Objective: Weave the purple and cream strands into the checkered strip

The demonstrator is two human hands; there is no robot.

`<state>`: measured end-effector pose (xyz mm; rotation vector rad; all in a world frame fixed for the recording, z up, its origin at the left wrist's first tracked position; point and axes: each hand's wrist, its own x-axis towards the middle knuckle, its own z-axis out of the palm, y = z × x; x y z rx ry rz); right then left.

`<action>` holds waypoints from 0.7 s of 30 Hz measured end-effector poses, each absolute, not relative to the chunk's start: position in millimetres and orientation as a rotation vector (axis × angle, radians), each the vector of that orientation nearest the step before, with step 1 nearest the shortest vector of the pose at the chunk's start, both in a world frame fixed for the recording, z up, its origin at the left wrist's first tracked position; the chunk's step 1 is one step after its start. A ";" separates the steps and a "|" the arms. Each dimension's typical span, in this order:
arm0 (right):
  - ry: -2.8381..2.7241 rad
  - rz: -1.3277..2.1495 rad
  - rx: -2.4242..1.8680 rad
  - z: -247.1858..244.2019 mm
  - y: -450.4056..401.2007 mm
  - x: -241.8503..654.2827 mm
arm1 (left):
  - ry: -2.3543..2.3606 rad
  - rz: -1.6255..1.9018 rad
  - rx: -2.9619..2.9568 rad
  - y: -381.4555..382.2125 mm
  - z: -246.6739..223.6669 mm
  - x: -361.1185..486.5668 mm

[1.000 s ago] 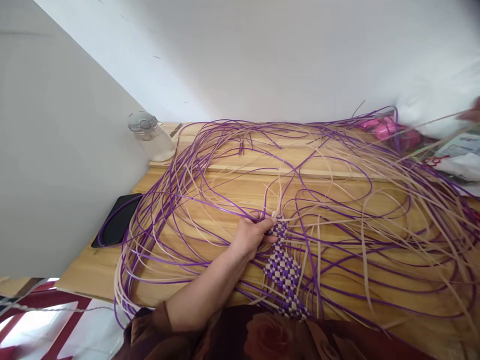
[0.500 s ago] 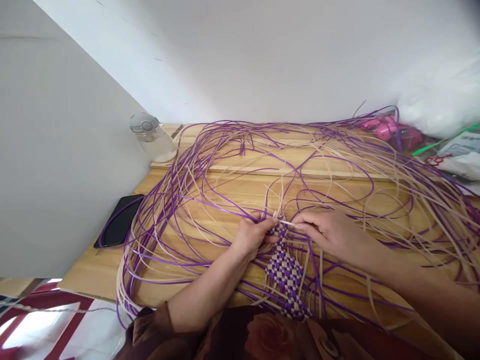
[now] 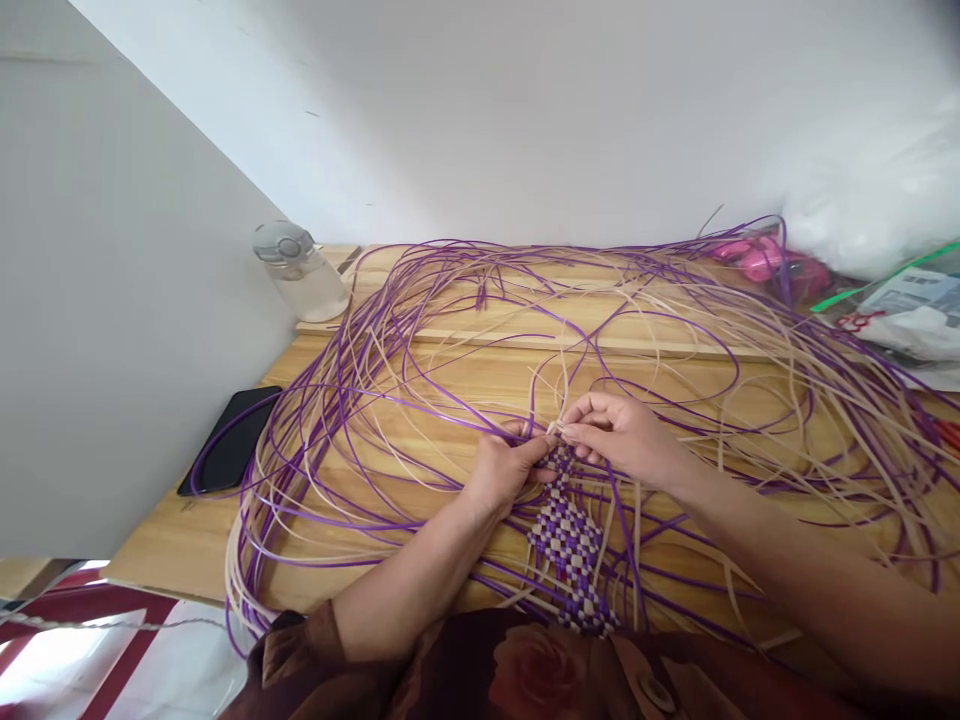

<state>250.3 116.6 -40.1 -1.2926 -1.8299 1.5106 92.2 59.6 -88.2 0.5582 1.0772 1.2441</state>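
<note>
A checkered piece of purple and beige weaving (image 3: 568,535) lies in front of my body, with long loose strands fanning out from it. My left hand (image 3: 510,463) is closed on its narrow upper end, thumb on top beside a beige loop. Right next to it, my right hand (image 3: 611,435) pinches a beige strand at the same end, the fingertips nearly touching my left thumb. The fingertips partly hide the strand. Purple strands (image 3: 450,408) run leftward from near my left hand.
Bundled strands (image 3: 360,350) arc around the wooden table (image 3: 157,525). A black phone (image 3: 231,442) lies at the left, and a bottle (image 3: 300,272) stands at the back left. At the right are a pink item (image 3: 761,260) and plastic bags (image 3: 877,205).
My right hand has moved left and slightly up, close to my left hand. The beige strand that was stretched between the hands no longer shows as a long straight piece.
</note>
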 end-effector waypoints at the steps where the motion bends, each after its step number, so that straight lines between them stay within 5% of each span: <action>1: -1.835 1.498 -1.315 -38.6 118.0 249.8 | 1.080 1.246 0.564 59.4 -88.3 92.8; 12: -2.219 1.386 -1.297 -29.8 133.9 251.3 | 1.102 1.255 0.652 59.2 -91.0 94.6; 21: -2.615 0.704 -1.177 -9.6 126.5 234.7 | 1.112 1.248 0.682 58.0 -88.3 93.7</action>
